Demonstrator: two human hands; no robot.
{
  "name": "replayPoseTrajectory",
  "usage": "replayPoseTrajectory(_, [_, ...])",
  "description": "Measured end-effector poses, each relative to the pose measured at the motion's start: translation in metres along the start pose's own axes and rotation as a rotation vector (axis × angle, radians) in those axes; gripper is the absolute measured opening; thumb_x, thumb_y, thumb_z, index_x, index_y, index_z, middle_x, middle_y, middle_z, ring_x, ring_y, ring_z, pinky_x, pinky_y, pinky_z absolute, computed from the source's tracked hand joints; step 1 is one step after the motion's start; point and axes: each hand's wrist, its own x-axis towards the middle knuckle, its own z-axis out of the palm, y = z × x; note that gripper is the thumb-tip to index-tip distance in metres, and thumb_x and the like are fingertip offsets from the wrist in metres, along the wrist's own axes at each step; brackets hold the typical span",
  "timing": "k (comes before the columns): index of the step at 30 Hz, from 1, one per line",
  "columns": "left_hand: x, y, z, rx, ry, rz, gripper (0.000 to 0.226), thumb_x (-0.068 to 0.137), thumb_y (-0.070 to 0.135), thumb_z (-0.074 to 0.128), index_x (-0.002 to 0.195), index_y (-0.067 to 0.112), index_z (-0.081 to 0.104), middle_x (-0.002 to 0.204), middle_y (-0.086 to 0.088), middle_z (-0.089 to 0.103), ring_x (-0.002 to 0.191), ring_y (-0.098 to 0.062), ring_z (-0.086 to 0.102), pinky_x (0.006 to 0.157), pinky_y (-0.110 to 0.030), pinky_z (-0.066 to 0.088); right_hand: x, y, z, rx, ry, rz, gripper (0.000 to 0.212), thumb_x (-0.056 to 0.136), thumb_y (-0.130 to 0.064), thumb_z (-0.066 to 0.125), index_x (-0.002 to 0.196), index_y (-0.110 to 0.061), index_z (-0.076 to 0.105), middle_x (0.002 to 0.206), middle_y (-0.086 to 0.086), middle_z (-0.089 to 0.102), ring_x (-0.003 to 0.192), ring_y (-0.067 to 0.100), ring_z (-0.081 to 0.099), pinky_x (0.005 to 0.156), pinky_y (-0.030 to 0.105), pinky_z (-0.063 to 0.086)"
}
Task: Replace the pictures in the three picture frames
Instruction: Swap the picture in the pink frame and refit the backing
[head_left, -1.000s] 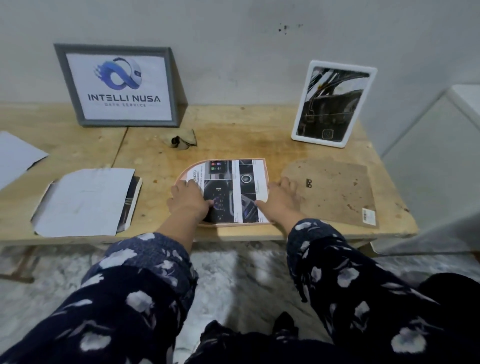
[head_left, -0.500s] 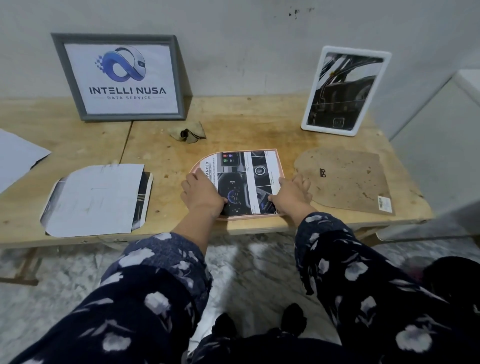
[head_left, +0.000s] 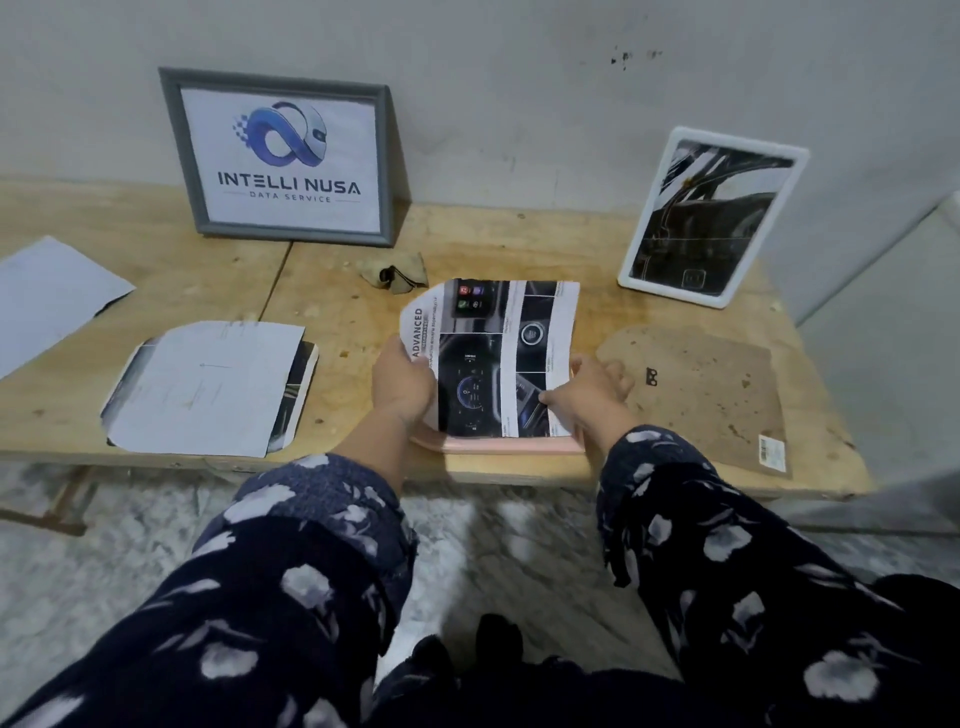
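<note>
Both hands hold the car picture (head_left: 493, 358) by its sides: the left hand (head_left: 402, 382) grips the left edge, the right hand (head_left: 589, 389) pinches the right edge. It is tipped up over the pink frame (head_left: 498, 445) lying on the bench (head_left: 332, 312). A grey frame (head_left: 283, 156) and a white frame (head_left: 714, 218) stand by the wall.
</note>
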Motion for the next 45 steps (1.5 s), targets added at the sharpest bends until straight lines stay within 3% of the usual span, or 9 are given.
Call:
replayPoseTrajectory(5, [0.011,0.013,-0.030,-0.149,0.168,-0.087,0.028,0.095,0.006,0.046,0.123,0.005,0.048,0.128,-0.012,0.058,0.111,-0.030,0.057,0.079,-0.031,0.044,0.004,-0.041,-0.023,0.305,-0.071,-0.211,0.024,0.091,-0.010,0.059,0.111,-0.021,0.057,0.110,-0.001,0.061,0.089,0.017,0.058,0.079,0.029,0.052])
replayPoseTrajectory(9, [0.012,0.001,-0.065,-0.206,0.281,-0.132,0.032,0.093,0.008,0.050,0.124,0.006,0.044,0.128,-0.014,0.057,0.114,-0.033,0.056,0.091,-0.039,0.048,-0.002,-0.087,-0.014,0.258,-0.101,-0.372,0.018,0.090,-0.005,0.053,0.095,-0.022,0.053,0.102,0.003,0.063,0.078,0.017,0.054,0.050,0.018,0.038])
replayPoseTrajectory(13, [0.005,-0.024,-0.114,-0.291,0.394,-0.147,0.048,0.086,0.013,0.066,0.126,0.008,0.038,0.110,-0.006,0.058,0.096,-0.024,0.056,0.079,-0.036,0.048,-0.016,-0.137,0.018,0.187,-0.183,-0.528,0.022,0.087,-0.006,0.053,0.105,-0.017,0.060,0.112,0.005,0.065,0.089,0.021,0.056,0.070,0.022,0.038])
replayPoseTrajectory(16, [0.003,-0.043,-0.154,-0.324,0.491,-0.169,0.068,0.082,0.006,0.070,0.135,0.008,0.027,0.106,-0.001,0.050,0.093,-0.018,0.050,0.075,-0.029,0.042,-0.031,-0.176,0.046,0.157,-0.259,-0.632,0.030,0.087,-0.005,0.052,0.114,-0.013,0.061,0.118,0.005,0.063,0.094,0.020,0.055,0.070,0.021,0.038])
replayPoseTrajectory(19, [0.012,-0.070,-0.189,-0.361,0.599,-0.209,0.058,0.082,0.002,0.067,0.117,0.013,0.022,0.109,-0.006,0.046,0.093,-0.018,0.049,0.074,-0.025,0.041,-0.041,-0.218,0.080,0.095,-0.315,-0.702,0.031,0.086,-0.007,0.054,0.116,-0.015,0.061,0.115,0.005,0.064,0.086,0.017,0.052,0.053,0.021,0.036])
replayPoseTrajectory(26, [0.060,-0.134,-0.270,-0.261,0.701,-0.287,0.050,0.078,0.002,0.071,0.113,0.009,0.036,0.126,-0.015,0.045,0.108,-0.029,0.052,0.090,-0.040,0.047,-0.057,-0.309,0.169,0.028,-0.369,-0.789,0.021,0.084,-0.012,0.056,0.103,-0.017,0.061,0.106,0.007,0.067,0.088,0.025,0.061,0.069,0.026,0.041])
replayPoseTrajectory(36, [0.152,-0.198,-0.376,-0.037,0.609,-0.308,0.060,0.081,0.004,0.072,0.134,0.006,0.043,0.138,-0.012,0.043,0.123,-0.023,0.047,0.089,-0.015,0.032,-0.056,-0.422,0.279,-0.028,-0.319,-0.750,0.025,0.085,-0.019,0.060,0.110,-0.017,0.064,0.105,0.005,0.068,0.091,0.024,0.061,0.071,0.026,0.042])
replayPoseTrajectory(40, [0.192,-0.218,-0.410,0.106,0.503,-0.271,0.064,0.082,0.000,0.066,0.139,0.007,0.040,0.140,-0.012,0.039,0.128,-0.023,0.041,0.099,-0.019,0.029,-0.052,-0.467,0.318,-0.073,-0.293,-0.719,0.036,0.087,-0.022,0.059,0.122,-0.014,0.058,0.118,0.009,0.065,0.106,0.029,0.060,0.088,0.033,0.048])
replayPoseTrajectory(45, [0.221,-0.235,-0.424,0.274,0.465,-0.313,0.061,0.084,0.009,0.064,0.140,0.017,0.041,0.143,-0.006,0.037,0.132,-0.027,0.033,0.102,-0.040,0.034,-0.048,-0.492,0.341,-0.049,-0.248,-0.779,0.038,0.086,-0.011,0.054,0.121,-0.022,0.044,0.120,0.008,0.060,0.101,0.031,0.059,0.087,0.042,0.050])
